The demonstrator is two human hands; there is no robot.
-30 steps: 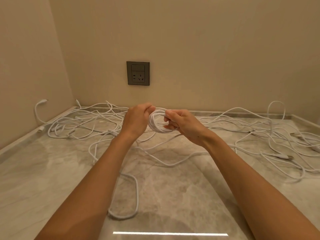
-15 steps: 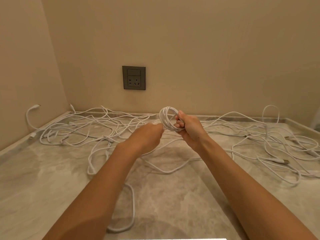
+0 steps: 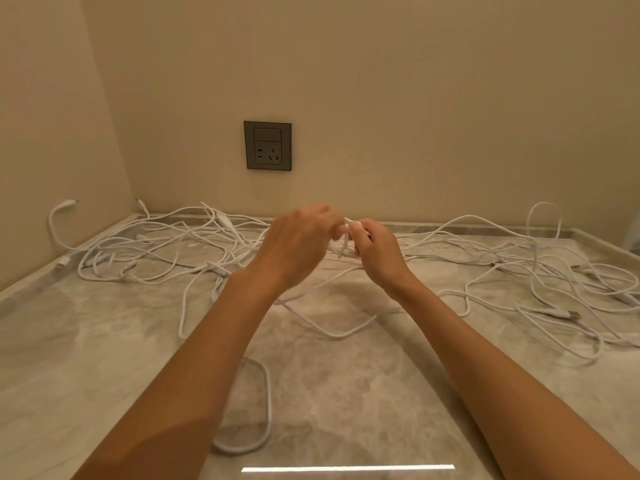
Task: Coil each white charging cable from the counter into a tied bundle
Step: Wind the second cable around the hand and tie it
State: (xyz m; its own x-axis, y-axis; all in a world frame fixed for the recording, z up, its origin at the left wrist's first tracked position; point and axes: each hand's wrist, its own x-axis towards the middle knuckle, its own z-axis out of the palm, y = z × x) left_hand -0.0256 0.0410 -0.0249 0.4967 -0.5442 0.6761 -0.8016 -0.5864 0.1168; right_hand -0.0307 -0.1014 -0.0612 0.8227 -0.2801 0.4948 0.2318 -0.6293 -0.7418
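A small coil of white charging cable (image 3: 343, 242) hangs above the middle of the counter, mostly hidden between my hands. My right hand (image 3: 375, 252) grips the coil with curled fingers. My left hand (image 3: 298, 244) is blurred beside it, fingers bent over the coil's left side; its hold on the cable is unclear. The free tail of this cable (image 3: 332, 327) drops from the coil and runs across the marble counter (image 3: 104, 358) toward me, ending in a loop (image 3: 258, 410) under my left forearm.
Several loose white cables lie tangled at the back left (image 3: 145, 251) and at the right (image 3: 554, 282) of the counter. A grey wall socket (image 3: 267, 145) sits on the back wall. Walls close the counter at the left and back.
My left hand rose from below the coil up to its left side. The coil tipped lower and is now more hidden between both hands. The view shifted slightly.
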